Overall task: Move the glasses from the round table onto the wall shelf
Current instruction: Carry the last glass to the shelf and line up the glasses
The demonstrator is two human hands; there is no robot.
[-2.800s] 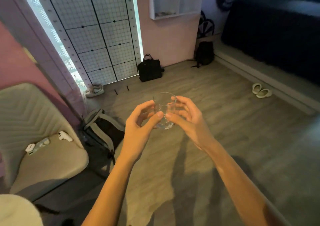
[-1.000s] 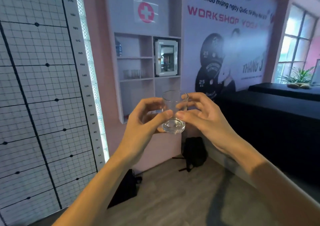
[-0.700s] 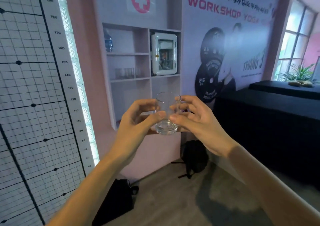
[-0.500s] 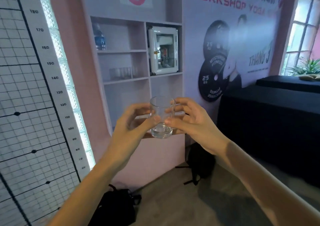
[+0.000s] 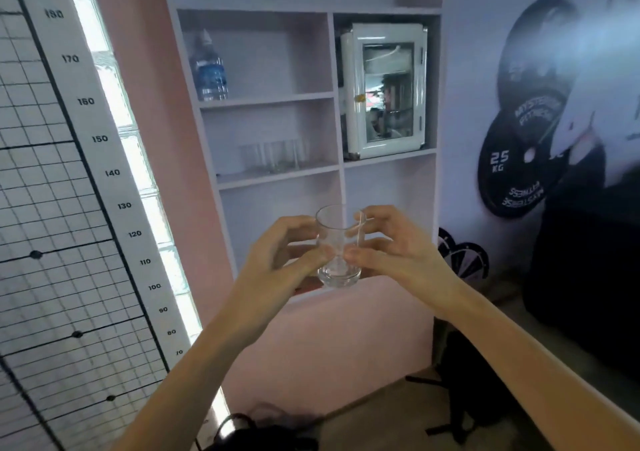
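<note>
The left hand (image 5: 280, 253) pinches the glass (image 5: 337, 246) from nine o'clock, thumb low on the wall; the right hand (image 5: 394, 246) pinches it from three. The glass hangs upright in the air, below the shelf (image 5: 277, 177). At eleven o'clock a row of glasses (image 5: 273, 154) already stands there. Best to lift level and set down beside the row without knocking it.

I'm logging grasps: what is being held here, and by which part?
A clear glass, upright, pinched at its lower side wall between the left hand and right hand.
</note>
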